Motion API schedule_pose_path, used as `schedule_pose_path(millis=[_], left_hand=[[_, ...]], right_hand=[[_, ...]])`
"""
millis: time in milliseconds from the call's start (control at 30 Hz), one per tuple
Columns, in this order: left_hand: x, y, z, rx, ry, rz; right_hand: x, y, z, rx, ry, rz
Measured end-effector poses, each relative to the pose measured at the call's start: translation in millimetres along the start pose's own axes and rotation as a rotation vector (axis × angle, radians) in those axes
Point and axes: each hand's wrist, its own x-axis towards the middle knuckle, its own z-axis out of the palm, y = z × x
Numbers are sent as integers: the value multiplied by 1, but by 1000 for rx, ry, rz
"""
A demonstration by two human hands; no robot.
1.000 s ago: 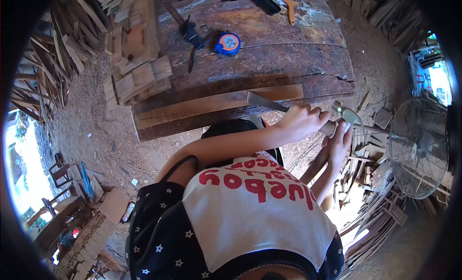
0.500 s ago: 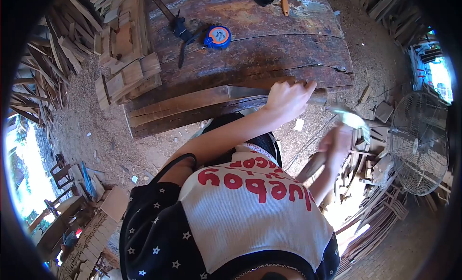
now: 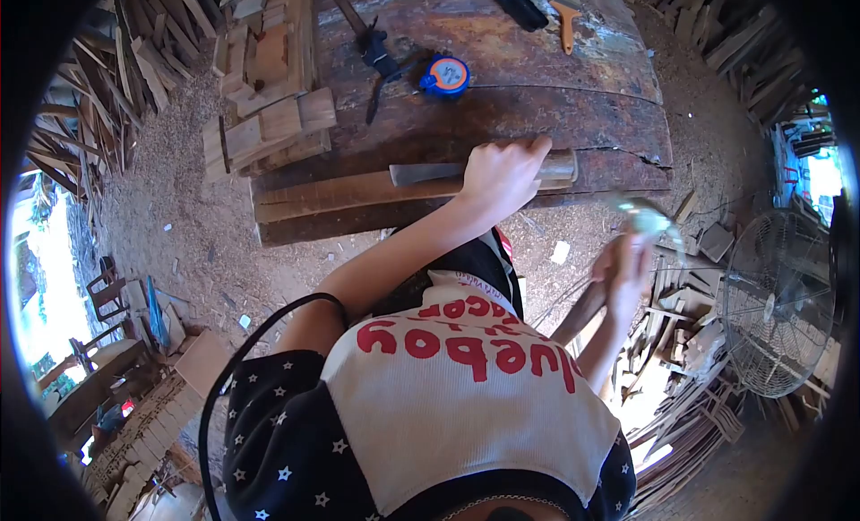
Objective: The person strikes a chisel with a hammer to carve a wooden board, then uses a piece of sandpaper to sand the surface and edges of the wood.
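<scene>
Chisel in left hand at bench edge, hammer in right

Person at a worn wooden bench [image 3: 537,113]. Left hand [image 3: 504,174] clamped round a chisel [image 3: 423,173], fingers wrapped over its middle. Chisel sits at the bench's near edge, over a long wood strip [image 3: 349,191]; flat blade points to the left, handle end sticks out to the right of the fist. Whether the blade touches the strip: can't tell.

Right hand [image 3: 620,268] closed on a hammer [image 3: 647,220], off the bench's near right corner. Hammer head blurred, apart from the chisel handle; shaft slants down toward the body.

On bench, past the left fist: blue-and-orange tape measure [image 3: 445,75], dark metal tool [image 3: 374,52] just left of it. Farther back, black object [image 3: 520,8] beside an orange-handled brush [image 3: 566,26]. Cut wood pieces [image 3: 269,127] stacked at left end. Caged fan [image 3: 778,301] stands right, near piled scrap wood [image 3: 690,328].
</scene>
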Motion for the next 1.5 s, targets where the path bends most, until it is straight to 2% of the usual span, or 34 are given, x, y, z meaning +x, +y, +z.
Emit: schedule_pose_path(millis=[33, 100, 133, 167, 233, 267, 300, 367, 500, 533, 567, 600, 633, 733, 767, 833, 900, 933, 967, 1033, 1100, 1133, 1167, 1233, 1300, 1333, 1367, 1433, 1500], left_hand=[[-4, 0, -5, -15, 25, 18], [-6, 3, -12, -23, 67, 13], [-6, 4, -12, -27, 56, 15], [-7, 3, -13, -30, 46, 16], [-13, -9, -6, -24, 60, 2], [-15, -15, -3, -19, 71, -2], [-15, -20, -7, -15, 77, -1], [-21, -24, -13, 66, 107, 12], [-23, -22, -22, 11, 169, 15], [-23, -22, -24, 11, 174, 13], [-24, -21, -26, 40, 91, -48], [-25, -21, -28, 70, 6, -106], [-25, -27, -30, 73, 10, -102], [-31, -44, -38, 55, 142, -90], [-33, -45, -40, 55, 137, -95], [-30, -45, -42, 56, 212, -80], [-33, -43, -43, 63, 208, -72], [-34, -43, -44, 74, 200, -64], [-36, -49, -43, 77, 200, -62], [-40, -65, -51, 145, 245, -96], [-46, -67, -57, 115, 212, -120], [-47, -67, -60, 95, 241, -124], [-48, -67, -61, 75, 275, -126], [-49, -67, -61, 67, 280, -124], [-51, -72, -62, 64, 283, -111], [-56, -79, -63, 116, 232, -159], [-60, -87, -64, 169, 187, -211], [-65, -91, -69, 195, 178, -201], [-70, -86, -81, 92, 237, -163]], right_hand=[[7, -14, -11, 218, 154, 257], [18, -44, -10, 564, 292, 156], [21, -51, -2, 523, 313, 160], [17, -53, 11, 555, 240, 185], [13, -38, 45, 174, 4, 112], [6, -50, 49, 414, -99, 263], [8, -49, 46, 416, -100, 256], [12, -40, 28, 320, -17, 216], [21, -73, 33, 570, 364, 254], [15, -52, 40, 328, 215, 165], [8, -31, 48, 88, 68, 75], [3, -39, 65, 287, -119, 205], [1, -52, 67, 385, -235, 219], [14, -61, 43, 178, -55, 190], [23, -58, 34, 306, 7, 125], [28, -86, 43, 583, 282, 182], [21, -53, 57, 264, 231, 183], [21, -62, 68, 8, -72, 24], [14, -76, 82, 387, -306, 177], [15, -79, 81, 341, -356, 168], [22, -83, 69, 319, -176, 149], [30, -87, 64, 387, -130, 73], [31, -93, 63, 507, 27, 159], [30, -98, 80, 532, 111, 135], [23, -100, 102, 202, -257, 74], [21, -92, 112, 415, -358, 217], [30, -94, 104, 253, -440, 150], [44, -101, 88, 101, -325, 27], [55, -107, 76, 307, -177, 12]])
